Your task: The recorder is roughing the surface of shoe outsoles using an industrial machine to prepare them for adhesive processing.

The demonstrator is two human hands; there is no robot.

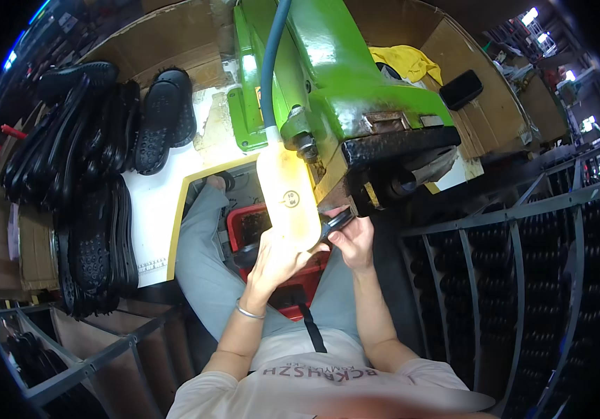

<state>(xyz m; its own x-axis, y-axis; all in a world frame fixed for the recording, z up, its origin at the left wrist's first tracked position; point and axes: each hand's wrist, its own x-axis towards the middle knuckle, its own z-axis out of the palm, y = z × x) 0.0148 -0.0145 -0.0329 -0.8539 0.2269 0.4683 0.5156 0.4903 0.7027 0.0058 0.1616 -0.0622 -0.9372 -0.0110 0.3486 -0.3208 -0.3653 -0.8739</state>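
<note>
Both of my hands hold a black rubber shoe (pixel 338 222) in front of the green machine's head. Its middle is hidden behind a glowing lamp, so its full shape does not show. My right hand (pixel 353 241) grips the right end, thumb on the near side and fingers behind. On the other side my left hand (pixel 275 258) is closed on the shoe, its fingers partly covered by the lamp. The yellowish-white lamp (pixel 289 199) hangs from a blue-grey hose just above my left hand. Close beyond the right fingers is the green machine (pixel 356 84).
Black rubber shoes (pixel 97 244) lie stacked on the white tabletop (pixel 147 209) at left. A red basket (pixel 298 285) sits below, between my legs. Metal racks (pixel 514 244) of dark shoes stand at right. Behind are cardboard boxes (pixel 167 45), a yellow cloth (pixel 408 63) and a black phone-like slab (pixel 461 89).
</note>
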